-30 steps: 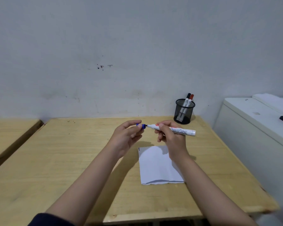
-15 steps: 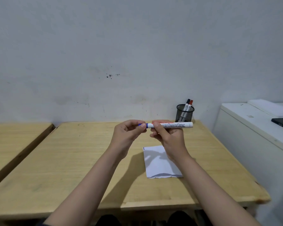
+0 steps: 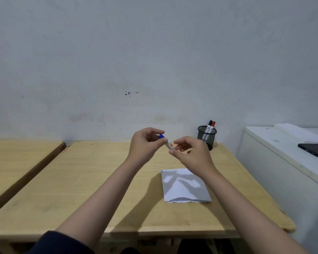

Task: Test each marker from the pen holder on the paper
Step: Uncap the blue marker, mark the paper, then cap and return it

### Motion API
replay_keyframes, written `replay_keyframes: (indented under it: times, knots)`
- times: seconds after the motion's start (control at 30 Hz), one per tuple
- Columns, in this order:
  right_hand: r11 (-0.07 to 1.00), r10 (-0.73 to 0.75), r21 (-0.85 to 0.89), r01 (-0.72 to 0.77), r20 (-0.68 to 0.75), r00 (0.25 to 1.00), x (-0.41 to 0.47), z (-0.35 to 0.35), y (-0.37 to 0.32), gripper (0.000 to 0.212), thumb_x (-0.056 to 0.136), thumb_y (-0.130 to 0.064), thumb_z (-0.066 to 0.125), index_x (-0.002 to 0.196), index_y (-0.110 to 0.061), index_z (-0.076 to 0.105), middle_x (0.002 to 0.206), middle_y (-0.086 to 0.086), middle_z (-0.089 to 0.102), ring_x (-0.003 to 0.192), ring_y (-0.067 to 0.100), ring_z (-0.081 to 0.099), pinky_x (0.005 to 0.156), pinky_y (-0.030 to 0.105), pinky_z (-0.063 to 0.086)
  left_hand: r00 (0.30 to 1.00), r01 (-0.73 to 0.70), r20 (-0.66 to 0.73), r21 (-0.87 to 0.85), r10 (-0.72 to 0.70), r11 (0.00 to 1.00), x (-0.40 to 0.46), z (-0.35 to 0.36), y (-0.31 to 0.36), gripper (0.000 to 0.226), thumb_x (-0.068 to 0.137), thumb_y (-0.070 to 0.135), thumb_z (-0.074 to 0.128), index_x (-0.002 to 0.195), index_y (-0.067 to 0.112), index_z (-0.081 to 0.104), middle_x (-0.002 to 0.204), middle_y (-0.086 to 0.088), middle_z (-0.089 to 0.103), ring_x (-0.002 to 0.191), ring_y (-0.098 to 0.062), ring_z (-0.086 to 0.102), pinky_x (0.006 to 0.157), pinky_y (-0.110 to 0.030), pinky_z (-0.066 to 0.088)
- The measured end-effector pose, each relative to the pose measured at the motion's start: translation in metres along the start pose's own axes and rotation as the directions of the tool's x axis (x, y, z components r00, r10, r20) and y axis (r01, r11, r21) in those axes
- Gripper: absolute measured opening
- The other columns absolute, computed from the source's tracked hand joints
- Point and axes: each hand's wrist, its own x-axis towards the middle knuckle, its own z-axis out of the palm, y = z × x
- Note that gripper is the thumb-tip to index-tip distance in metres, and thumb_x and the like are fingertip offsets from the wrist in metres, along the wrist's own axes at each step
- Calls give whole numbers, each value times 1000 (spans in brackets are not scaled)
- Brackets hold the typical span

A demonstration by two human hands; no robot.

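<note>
Head view: the left hand [image 3: 145,143] pinches the marker [image 3: 167,143] at its blue cap, the barrel mostly hidden in the curled fingers of the right hand [image 3: 191,153]. Paper [image 3: 184,187] lies on the table [image 3: 81,180] below that hand; the pen holder [image 3: 207,137] stands just beyond it.

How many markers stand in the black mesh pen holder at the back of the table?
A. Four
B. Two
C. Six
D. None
B: just a black-capped marker and a red-capped marker poke up side by side out of the mesh pen holder.
</note>
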Motion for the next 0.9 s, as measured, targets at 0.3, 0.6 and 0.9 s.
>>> replay_keyframes:
  times: [0.3, 0.6, 0.9]
  knots:
    - [988, -155, -11, 154, -41, 987, 21, -33, 25, 53, 77, -14, 72, 122, -35, 56, 76, -7, 64, 60, 5, 59, 67, 18, 52, 996, -39, 83, 43, 35, 998, 19, 41, 5, 22, 76, 22, 74, 95, 12, 71, 75, -2, 68, 63, -4, 61, 54, -13, 43]
    - [995, -54, -96, 21, -355, 933, 103, -111, 75, 44, 77, -11, 70, 113, -26, 51, 70, 4, 65, 53, 9, 61, 56, 8, 44, 996, -8, 88, 169, -7, 986, 76, 115, -43, 24, 78, 29, 69, 94, 12, 70, 91, -1, 72, 83, -11, 65, 75, -25, 50]
    - [982, -74, -189, -23, -488, 870, 199, -123, 144, 41, 76, -10, 70, 113, -17, 52, 93, 10, 64, 64, 17, 64, 72, 29, 48, 990, -58, 142, 375, 4, 925, 151, 200, -99, 38, 80, 33, 66, 110, 10, 61, 115, -9, 58, 109, -23, 56, 90, -31, 43]
